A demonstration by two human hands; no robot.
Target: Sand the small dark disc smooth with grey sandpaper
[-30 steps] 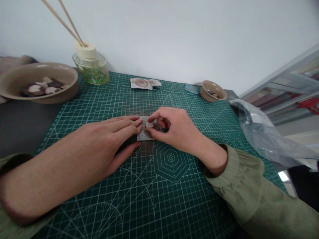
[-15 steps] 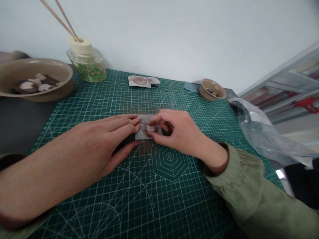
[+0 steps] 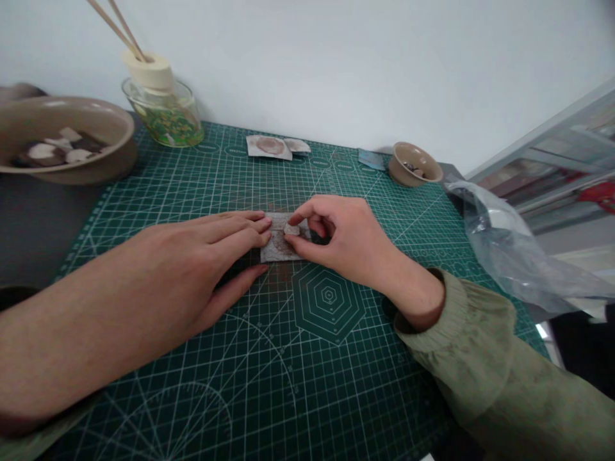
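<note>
Two hands work at the middle of a green cutting mat [image 3: 307, 358] on the counter: the left hand [image 3: 206, 262] lies flat, fingers together, pressing down the left edge of a small grey card [image 3: 278, 246], while the right hand [image 3: 336, 240] pinches a small pale chip [image 3: 291, 229] between thumb and forefinger, just over the card's upper right part. The card lies flat with its long axis running away from the person, toward the wall. Well apart sit a large bowl [image 3: 62, 137] of pieces at far left, a reed diffuser jar [image 3: 161, 105], a small bowl [image 3: 414, 165], two finished cards [image 3: 276, 146] and a plastic bag [image 3: 509, 250] at right.
</note>
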